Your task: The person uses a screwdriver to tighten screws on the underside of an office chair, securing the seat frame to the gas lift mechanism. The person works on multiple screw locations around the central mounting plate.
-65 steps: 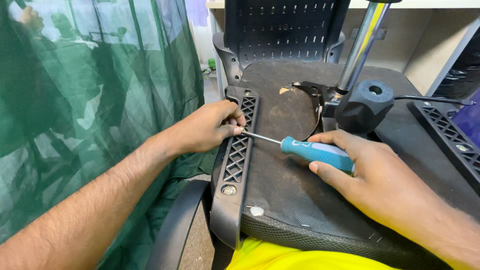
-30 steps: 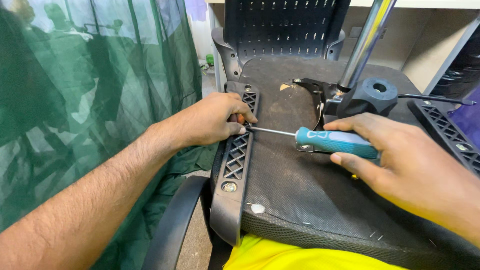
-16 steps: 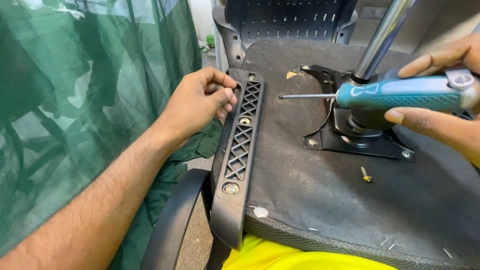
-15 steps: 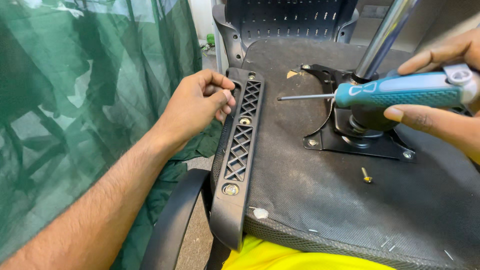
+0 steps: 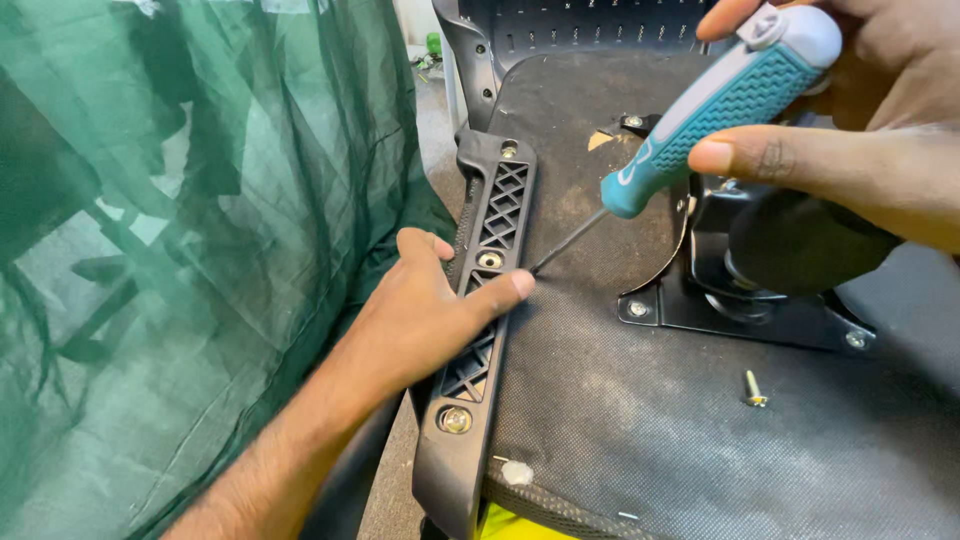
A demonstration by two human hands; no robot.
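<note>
Bright, even indoor light, no hard glare. Daylight glows through the green mesh fabric [image 5: 190,230] from 9 o'clock; pale patches show where it is thin, dark folds elsewhere. Soft shadow under the left hand [image 5: 430,310] on the black armrest bracket [image 5: 480,300]. Right hand [image 5: 860,110] at 1–2 o'clock sits very close to the lens, slightly soft and large; its underside is dark. Screwdriver [image 5: 720,100] handle is fairly sharp, the thin shaft a little blurred. Small shine on bracket bolts and on the loose screw [image 5: 754,388]. Dusty seat underside [image 5: 640,420] texture is crisp at 5 o'clock. Mild wide-angle stretch at the edges.
</note>
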